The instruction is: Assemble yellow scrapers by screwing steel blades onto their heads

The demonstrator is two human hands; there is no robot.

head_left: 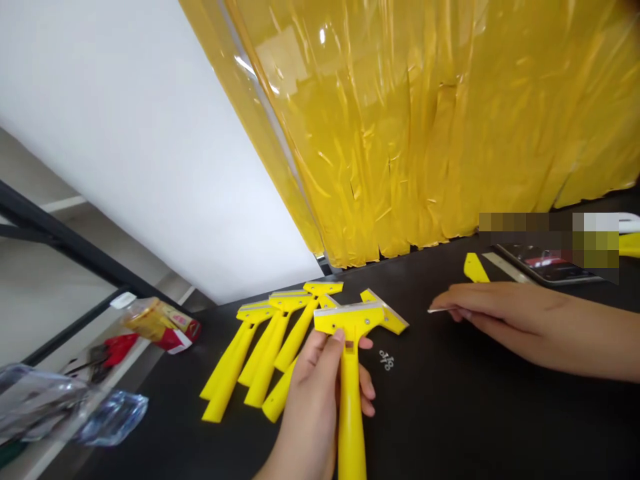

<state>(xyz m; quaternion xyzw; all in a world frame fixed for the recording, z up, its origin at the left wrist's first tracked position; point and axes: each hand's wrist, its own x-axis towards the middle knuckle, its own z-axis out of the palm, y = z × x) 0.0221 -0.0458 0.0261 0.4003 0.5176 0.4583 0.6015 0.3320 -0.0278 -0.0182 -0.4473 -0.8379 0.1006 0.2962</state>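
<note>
My left hand (313, 390) is closed around a yellow scraper (353, 400), head up, with a silvery strip along its top edge and small screws in its face. To the right, my right hand (505, 323) pinches a thin, light-coloured metal piece (437, 310); most of it is hidden by the fingers. Several more yellow scrapers (227, 373) lie side by side on the black table, left of and behind my left hand. Between my hands sits a small cluster of silvery bits (387, 361), too small to name.
Beyond my right hand lie a yellow piece (475, 268), a pale strip (507, 268) and a device with a dark screen (555, 263). A yellow plastic curtain (400, 133) hangs behind the table (440, 427). At left are a drink bottle (160, 323) and a clear plastic container (113, 417).
</note>
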